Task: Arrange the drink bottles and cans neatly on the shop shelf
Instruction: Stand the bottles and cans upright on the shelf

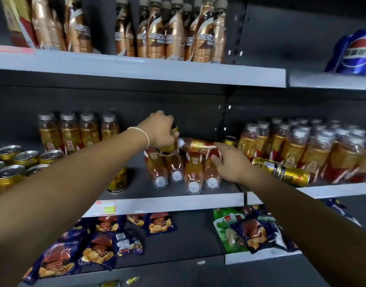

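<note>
middle shelf point(167, 201), right end: left hand point(161, 131) grips gold can point(170, 147) from above; right hand point(229, 160) loose-fingered, holding nothing, just beside tea bottle point(198, 144) lying crosswise, cap leftward, atop four flat bottles point(178, 172).

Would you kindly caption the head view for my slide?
Tidying drinks: left hand grips a gold can; right hand reaches toppled bottles.
</note>
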### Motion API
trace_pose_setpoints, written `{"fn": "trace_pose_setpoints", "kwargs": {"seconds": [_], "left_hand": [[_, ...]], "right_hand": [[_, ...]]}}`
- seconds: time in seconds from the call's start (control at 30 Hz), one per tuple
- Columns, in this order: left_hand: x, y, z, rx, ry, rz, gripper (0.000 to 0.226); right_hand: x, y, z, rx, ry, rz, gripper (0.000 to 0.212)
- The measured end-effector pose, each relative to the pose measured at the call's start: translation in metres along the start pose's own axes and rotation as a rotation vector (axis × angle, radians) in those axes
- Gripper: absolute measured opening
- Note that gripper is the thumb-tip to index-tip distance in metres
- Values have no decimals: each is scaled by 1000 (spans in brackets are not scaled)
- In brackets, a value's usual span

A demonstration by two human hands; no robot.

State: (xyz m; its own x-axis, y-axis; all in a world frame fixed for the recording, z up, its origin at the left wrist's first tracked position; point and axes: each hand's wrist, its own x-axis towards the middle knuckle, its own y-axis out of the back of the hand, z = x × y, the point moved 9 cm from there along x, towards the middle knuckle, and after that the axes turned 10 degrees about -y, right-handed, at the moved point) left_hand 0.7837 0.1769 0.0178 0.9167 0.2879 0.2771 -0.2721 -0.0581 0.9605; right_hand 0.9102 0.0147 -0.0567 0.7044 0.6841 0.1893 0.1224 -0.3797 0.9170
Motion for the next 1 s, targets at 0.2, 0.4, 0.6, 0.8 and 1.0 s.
{"fn": "trace_pose_setpoints", "kwargs": {"seconds": [0.2,0.4,0.6,0.8,1.0], "left_hand": [[19,-11,115,-40,-150,-16,54],[44,-33,231,-76,-325,-50,45],[61,-57,337,-105,-504,-97,27],[79,-93,432,-170,-659,-190,33],[113,-126,508,-181,-770,-210,46]], "right_hand": [[-39,48,76,-23,-48,51,56],[-95,87,178,-43,-221,57,62],[-156,119,265,-114,-399,67,66],[-207,136,338,-130,-578,92,66],[-221,140,397,-177,-673,109,67]]}}
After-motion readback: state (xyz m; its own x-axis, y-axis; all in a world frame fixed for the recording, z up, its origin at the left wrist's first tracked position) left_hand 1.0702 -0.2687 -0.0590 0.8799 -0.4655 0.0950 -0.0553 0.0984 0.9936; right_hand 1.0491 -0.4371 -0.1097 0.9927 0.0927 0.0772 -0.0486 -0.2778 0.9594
